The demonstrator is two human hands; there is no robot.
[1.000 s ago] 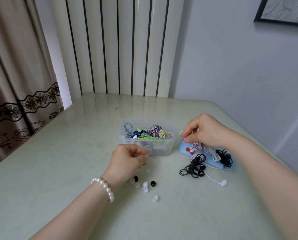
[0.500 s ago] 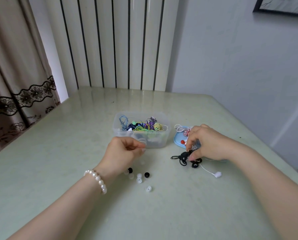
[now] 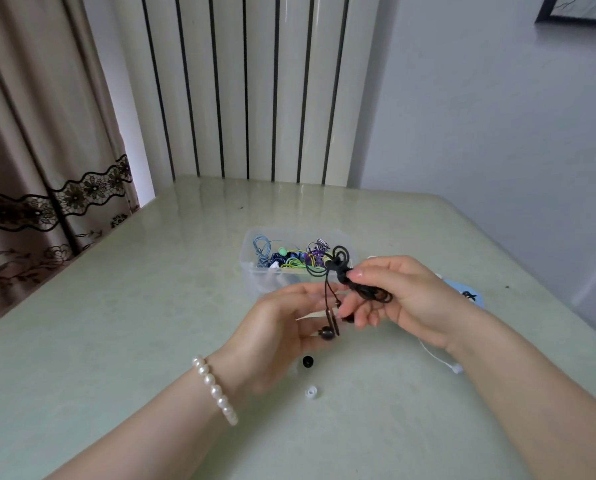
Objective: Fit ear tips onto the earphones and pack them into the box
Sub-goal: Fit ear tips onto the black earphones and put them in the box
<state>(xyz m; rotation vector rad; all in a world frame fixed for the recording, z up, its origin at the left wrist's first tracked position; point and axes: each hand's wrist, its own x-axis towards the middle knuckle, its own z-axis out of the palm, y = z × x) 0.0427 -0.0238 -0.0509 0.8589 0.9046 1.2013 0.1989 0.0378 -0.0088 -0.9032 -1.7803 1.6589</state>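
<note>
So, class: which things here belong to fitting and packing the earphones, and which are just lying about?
Belong to the job:
black earphones
black ear tip
white ear tip
clear box
left hand
right hand

Just lying about:
pearl bracelet
curtain
picture frame

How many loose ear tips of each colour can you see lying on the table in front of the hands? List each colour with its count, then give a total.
Black ear tip: 1
White ear tip: 1
Total in view: 2. The left hand may hide others.
</note>
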